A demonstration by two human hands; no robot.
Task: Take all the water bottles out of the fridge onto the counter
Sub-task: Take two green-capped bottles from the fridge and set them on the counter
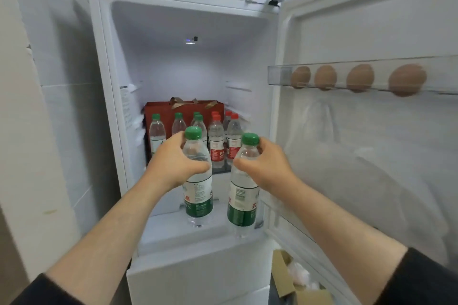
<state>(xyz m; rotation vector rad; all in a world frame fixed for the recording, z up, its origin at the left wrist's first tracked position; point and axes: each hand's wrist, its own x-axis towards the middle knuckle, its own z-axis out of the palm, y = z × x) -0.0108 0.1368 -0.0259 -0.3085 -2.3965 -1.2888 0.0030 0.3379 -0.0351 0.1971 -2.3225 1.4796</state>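
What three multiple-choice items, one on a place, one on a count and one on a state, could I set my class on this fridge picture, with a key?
1. Where are the eggs?
A. On the fridge floor
B. In the clear door rack
C. In the red bag

2. How many eggs show in that rack?
A. Two
B. Four
C. Six

3. What are the hands doing?
A. Each grips a green-capped bottle
B. Both hang empty
C. Both hold the door

Key:
1 B, the eggs sit in a row in the transparent rack on the open door.
2 B, four brown eggs can be counted.
3 A, the left hand wraps one green-capped bottle and the right hand wraps another, both upright at the front of the fridge.
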